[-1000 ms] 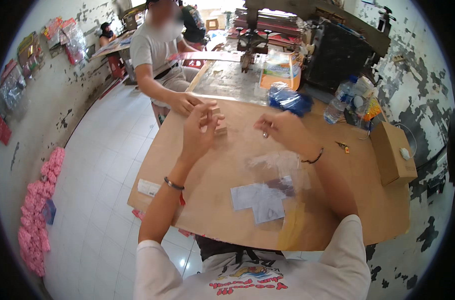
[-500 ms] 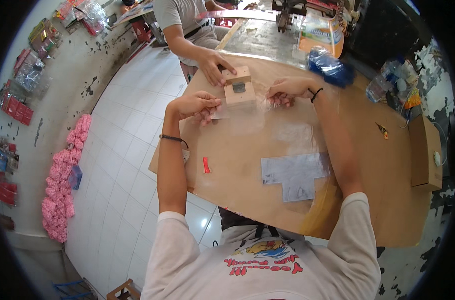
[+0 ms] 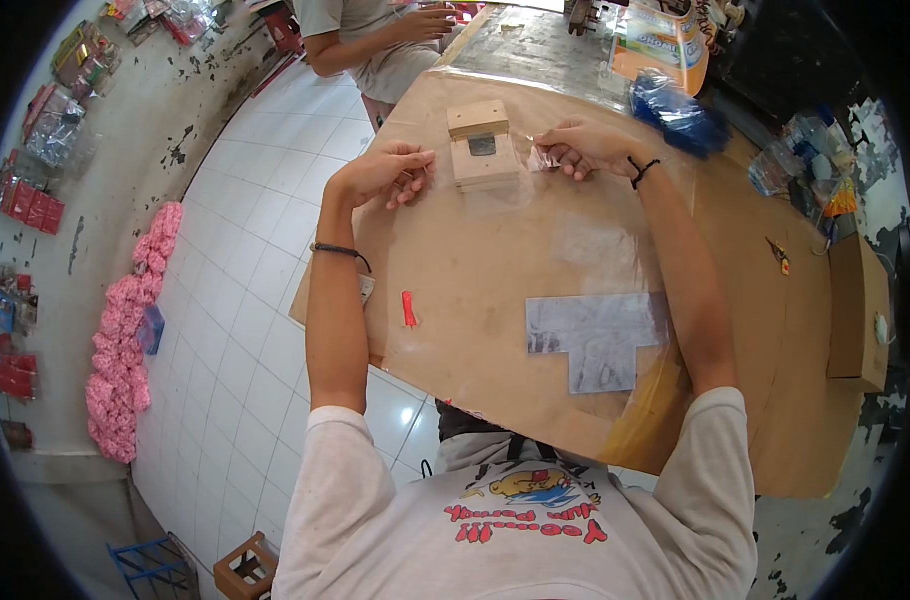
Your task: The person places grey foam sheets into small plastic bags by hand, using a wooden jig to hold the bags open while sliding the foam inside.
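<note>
A pale wooden block (image 3: pixel 486 170) with a raised bar at its far side and a dark grey inset (image 3: pixel 482 146) rests on the brown-covered table. My left hand (image 3: pixel 393 174) hovers left of it, thumb and index pinched together; whatever lies between them is too thin to make out. To the right of the block, my right hand (image 3: pixel 587 150) is closed on a clear plastic film (image 3: pixel 541 155), whose shiny edge shows at the fingertips. More see-through plastic (image 3: pixel 497 199) lies at the block's near side; its full outline is hard to see.
On the table lie a grey T-shaped sheet (image 3: pixel 600 340), a small red item (image 3: pixel 408 309) and yellow-handled snips (image 3: pixel 779 256). A blue plastic bundle (image 3: pixel 678 115) sits far right, a cardboard box (image 3: pixel 857 315) at the right edge. Another person's arm (image 3: pixel 360 45) is beyond the table.
The other person's hand has left the wooden block and drawn back. Both my hands have moved slightly farther off, the left one also away from the block. The view has shifted a little.
</note>
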Action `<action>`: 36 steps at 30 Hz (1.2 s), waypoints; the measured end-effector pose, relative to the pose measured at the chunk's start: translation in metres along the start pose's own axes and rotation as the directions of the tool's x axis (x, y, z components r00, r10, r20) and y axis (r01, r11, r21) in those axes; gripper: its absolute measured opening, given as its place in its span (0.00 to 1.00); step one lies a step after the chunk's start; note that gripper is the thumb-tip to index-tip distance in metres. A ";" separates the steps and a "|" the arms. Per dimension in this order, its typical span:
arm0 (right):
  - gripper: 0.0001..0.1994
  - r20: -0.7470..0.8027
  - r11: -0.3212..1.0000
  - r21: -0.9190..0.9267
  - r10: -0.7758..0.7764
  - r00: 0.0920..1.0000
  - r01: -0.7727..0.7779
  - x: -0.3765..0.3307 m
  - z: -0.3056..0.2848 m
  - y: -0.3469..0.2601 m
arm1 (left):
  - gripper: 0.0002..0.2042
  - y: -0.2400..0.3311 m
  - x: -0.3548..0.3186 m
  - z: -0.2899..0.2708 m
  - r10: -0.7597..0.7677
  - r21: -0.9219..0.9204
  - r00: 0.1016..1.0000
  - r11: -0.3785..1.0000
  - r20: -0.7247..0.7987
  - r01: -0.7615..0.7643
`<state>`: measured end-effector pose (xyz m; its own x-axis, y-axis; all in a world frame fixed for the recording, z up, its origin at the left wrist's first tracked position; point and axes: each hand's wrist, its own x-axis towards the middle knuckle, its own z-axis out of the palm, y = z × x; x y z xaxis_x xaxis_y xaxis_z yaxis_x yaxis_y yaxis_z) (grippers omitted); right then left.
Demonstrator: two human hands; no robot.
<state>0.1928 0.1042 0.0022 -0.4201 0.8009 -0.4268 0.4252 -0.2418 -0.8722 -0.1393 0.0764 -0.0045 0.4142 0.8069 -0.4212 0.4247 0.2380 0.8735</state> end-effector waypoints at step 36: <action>0.15 -0.149 0.685 -0.612 -0.591 0.793 0.395 -0.141 -0.069 -0.039 | 0.15 0.043 0.002 0.086 0.811 0.495 0.496 0.584 -0.311 -0.643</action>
<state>0.2910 0.0382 0.1126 -0.4646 0.8596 0.2125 0.6161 0.4862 -0.6197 -0.0508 0.0422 0.0112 0.2998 0.7614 0.5748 0.3802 -0.6479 0.6600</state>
